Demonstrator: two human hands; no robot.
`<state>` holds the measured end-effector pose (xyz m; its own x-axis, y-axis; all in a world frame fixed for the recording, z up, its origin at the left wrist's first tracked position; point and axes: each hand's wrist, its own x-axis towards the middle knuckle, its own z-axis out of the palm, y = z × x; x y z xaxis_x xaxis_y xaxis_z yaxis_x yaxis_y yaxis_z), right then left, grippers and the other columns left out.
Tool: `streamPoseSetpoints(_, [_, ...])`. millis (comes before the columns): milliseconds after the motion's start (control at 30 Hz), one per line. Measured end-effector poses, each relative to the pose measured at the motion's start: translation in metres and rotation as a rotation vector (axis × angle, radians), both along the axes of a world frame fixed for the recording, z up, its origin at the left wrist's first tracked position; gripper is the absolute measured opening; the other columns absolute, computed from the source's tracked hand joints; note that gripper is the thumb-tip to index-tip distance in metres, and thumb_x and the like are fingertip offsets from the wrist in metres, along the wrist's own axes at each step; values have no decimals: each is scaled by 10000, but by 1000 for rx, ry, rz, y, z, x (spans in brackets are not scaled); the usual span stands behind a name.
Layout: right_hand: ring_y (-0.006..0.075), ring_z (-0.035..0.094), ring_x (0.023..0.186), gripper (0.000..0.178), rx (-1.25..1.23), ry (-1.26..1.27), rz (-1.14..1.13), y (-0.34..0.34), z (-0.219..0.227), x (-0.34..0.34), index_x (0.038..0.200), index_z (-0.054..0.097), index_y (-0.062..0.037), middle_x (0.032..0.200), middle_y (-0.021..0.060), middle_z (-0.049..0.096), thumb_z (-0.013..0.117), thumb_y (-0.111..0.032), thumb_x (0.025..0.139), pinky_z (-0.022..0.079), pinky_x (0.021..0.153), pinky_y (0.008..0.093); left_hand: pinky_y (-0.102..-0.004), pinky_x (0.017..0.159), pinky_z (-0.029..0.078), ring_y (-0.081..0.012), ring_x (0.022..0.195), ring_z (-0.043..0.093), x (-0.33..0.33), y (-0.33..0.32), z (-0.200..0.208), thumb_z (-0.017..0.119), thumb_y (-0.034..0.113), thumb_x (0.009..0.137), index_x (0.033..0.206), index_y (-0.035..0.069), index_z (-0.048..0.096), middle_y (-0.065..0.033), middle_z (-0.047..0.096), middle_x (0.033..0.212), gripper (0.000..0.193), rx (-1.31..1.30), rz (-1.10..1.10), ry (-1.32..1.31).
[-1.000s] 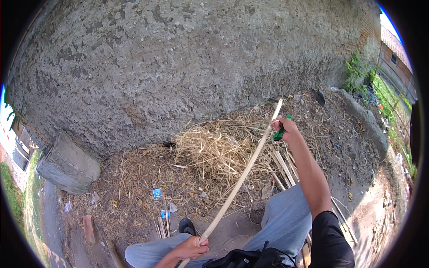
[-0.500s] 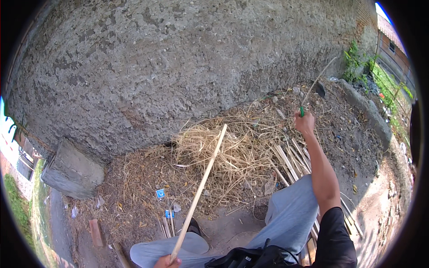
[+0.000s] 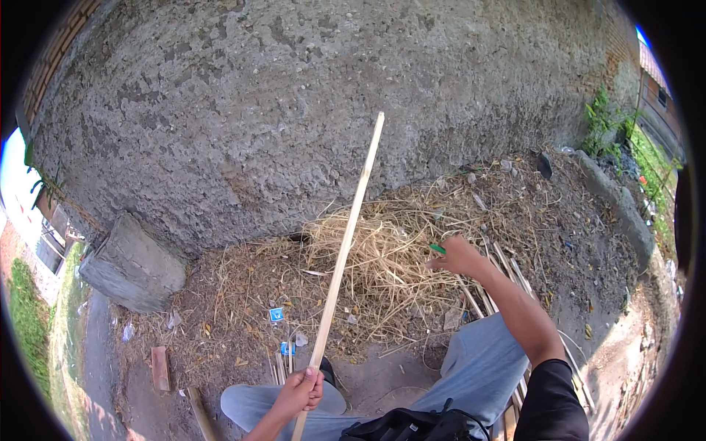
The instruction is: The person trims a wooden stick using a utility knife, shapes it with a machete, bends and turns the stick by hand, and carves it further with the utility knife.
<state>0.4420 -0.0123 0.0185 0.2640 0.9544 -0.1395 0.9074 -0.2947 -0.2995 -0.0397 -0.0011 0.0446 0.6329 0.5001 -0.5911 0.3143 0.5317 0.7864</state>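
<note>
My left hand is closed around the lower part of a long, pale bamboo strip. The strip tilts slightly right and its top end rises in front of the wall. Over the right side of a heap of pale shavings, my right hand is closed on a small tool with a green handle. Its working end cannot be made out. The tool is apart from the strip.
A rough grey wall rises in front of me. Split strips lie beside my right leg. A concrete block stands at the left; near it lies a brick piece. Small blue packets litter the ground.
My left hand has come up into view, raising the bamboo strip. My right hand has swung left and nearer, over the shavings; the long thin sliver that extended from it is gone from view.
</note>
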Motion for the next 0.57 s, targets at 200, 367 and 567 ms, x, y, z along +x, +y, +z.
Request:
streamPoseSetpoints(200, [329,561,510,392,435,450,-66,-30,68,-116,807,656,36,591,170,597,628,-338,919,453,540,426,-209,366,249,-39,428,295,41,24,13,343,456,1026,861,93,428,30,337,601,408,-30,8,-53])
streamPoseSetpoints(367, [174,458,452,371,503,661,-155,-24,7,-166,750,644,12,535,127,530,615,-312,930,369,471,374,-218,356,258,-46,417,305,71,41,-7,352,463,1023,861,98,427,29,350,595,407,22,4,-117])
streamPoseSetpoints(567, [144,398,447,347,382,833,-228,-25,-28,-173,778,680,-16,496,67,518,663,-342,896,365,456,351,-225,355,283,-48,414,316,65,31,-26,373,451,1022,847,103,418,23,346,582,392,66,19,-2])
